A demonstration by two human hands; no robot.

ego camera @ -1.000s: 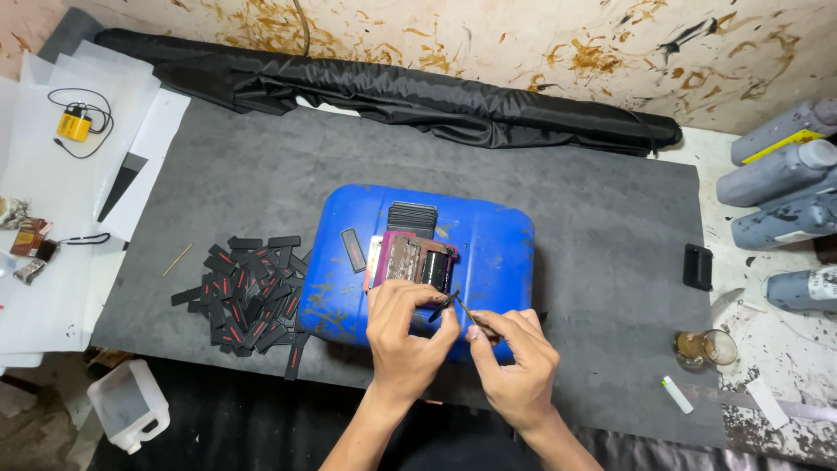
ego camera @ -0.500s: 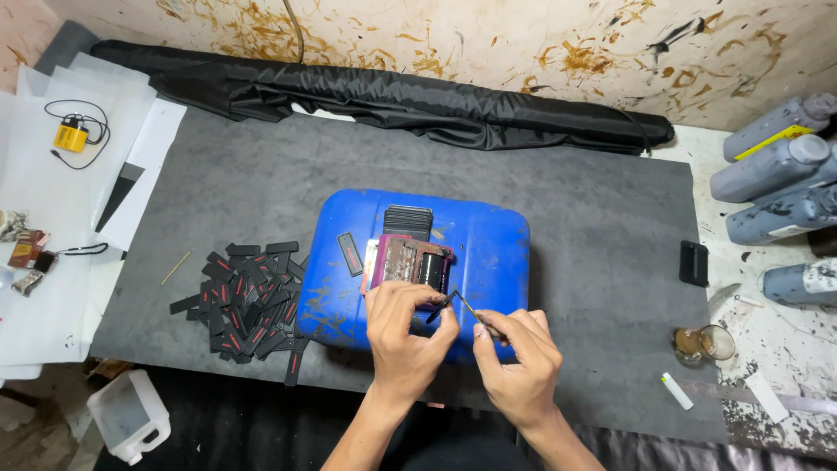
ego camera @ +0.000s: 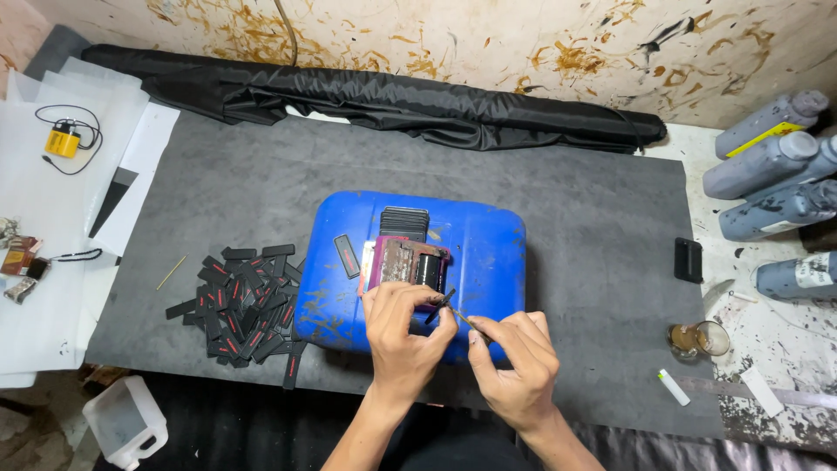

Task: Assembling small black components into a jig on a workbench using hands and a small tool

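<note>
My left hand pinches a small black strip over the near edge of a blue plastic canister lying flat on the grey mat. My right hand holds a thin metal tool whose tip touches that strip. Just beyond my fingers, on the canister, sits a maroon tray with a stained pad and a black roller. A stack of black strips and a single strip also rest on the canister.
A heap of several black strips lies left of the canister. A rolled black cloth runs along the back. Grey bottles lie at the right, with a small glass, a black block, white sheets and a yellow battery.
My two hands stay together at the canister's near edge; the tool tip shifts slightly against the strip. Nothing else has moved.
</note>
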